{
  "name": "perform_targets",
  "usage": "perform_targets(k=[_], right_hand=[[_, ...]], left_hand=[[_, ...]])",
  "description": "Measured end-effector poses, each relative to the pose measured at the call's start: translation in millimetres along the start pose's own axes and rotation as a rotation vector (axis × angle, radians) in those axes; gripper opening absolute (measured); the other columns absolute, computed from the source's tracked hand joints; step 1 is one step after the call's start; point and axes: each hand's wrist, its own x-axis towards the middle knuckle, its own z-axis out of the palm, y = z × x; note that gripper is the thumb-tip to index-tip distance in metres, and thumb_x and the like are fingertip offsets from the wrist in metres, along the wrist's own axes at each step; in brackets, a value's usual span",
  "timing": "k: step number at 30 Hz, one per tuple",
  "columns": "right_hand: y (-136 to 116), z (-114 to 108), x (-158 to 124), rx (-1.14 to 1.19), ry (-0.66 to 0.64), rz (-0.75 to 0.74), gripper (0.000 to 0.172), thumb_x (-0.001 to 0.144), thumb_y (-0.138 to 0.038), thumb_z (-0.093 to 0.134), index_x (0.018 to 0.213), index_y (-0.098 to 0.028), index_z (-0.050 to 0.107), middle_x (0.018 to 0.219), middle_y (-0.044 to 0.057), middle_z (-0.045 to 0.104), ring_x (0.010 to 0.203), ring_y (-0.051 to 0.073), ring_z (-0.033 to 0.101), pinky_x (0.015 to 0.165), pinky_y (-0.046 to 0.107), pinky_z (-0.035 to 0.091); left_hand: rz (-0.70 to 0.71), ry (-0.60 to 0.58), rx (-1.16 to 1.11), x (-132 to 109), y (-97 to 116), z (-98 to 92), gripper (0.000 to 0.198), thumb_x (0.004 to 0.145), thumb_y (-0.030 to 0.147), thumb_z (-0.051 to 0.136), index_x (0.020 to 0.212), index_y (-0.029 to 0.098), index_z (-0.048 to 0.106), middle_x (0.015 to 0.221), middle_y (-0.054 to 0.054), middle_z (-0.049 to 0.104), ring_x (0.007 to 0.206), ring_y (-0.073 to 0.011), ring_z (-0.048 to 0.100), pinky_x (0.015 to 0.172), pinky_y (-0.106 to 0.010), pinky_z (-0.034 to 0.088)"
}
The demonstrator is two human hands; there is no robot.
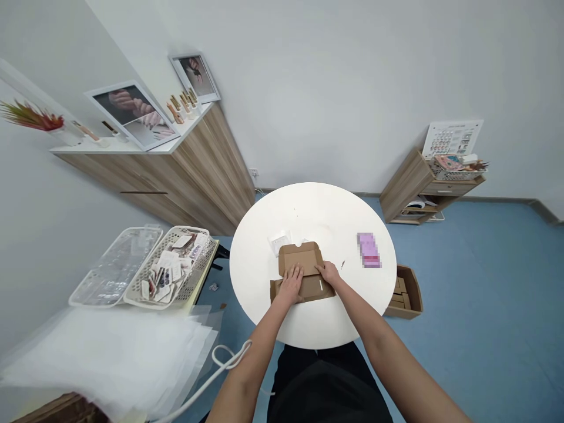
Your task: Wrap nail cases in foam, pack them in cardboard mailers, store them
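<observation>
Please take the round white table (251,258) as your clock, with 12 o'clock on the side away from you. Your brown cardboard box (304,258) lies opened near the centre of this table, with one panel toward 12 o'clock and a wider part toward 6 o'clock. Your left hand (291,285) rests on the cardboard, its fingers laid flat and only a little apart. Your right hand (329,273) touches the box at its 3 o'clock edge; whether the fingers pinch this edge, I cannot tell.

Just beside the box, at 10 o'clock, there is a clear packet (277,242). Well apart from it, near 3 o'clock, lies a purple item (369,250), which is pixelated. On the floor, between 3 and 4 o'clock, stands a carton (403,312) with brown cardboard pieces inside. Away from the table, at 9 o'clock, you have a white basket (197,271) full of small packets, and at 8 o'clock, a pile of translucent sheets (110,346).
</observation>
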Motion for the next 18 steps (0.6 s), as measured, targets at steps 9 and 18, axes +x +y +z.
perform_targets(k=[9, 18], right_hand=[[9.1, -6.3, -5.2, 0.149, 0.205, 0.046, 0.037, 0.087, -0.052, 0.049, 0.094, -0.018, 0.062, 0.104, 0.011, 0.067, 0.096, 0.022, 0.061, 0.079, 0.027, 0.044], [48.5, 1.5, -48.0, 0.484, 0.035, 0.208, 0.031, 0.075, -0.033, 0.060, 0.103, -0.019, 0.058, 0.092, 0.004, 0.067, 0.082, 0.017, 0.063, 0.068, 0.026, 0.046]], left_hand=[[-0.018, -0.048, -0.066, -2.2, -0.6, 3.5, 0.122, 0.060, 0.039, 0.081, 0.153, 0.017, 0.005, 0.161, -0.016, 0.002, 0.148, -0.0344, 0.001, 0.118, -0.053, 0.013], [-0.052, -0.018, -0.035, -2.0, -7.6, 8.8, 0.129, 0.057, 0.053, 0.080, 0.154, 0.017, 0.002, 0.161, -0.018, -0.005, 0.147, -0.0346, -0.008, 0.118, -0.054, 0.011]])
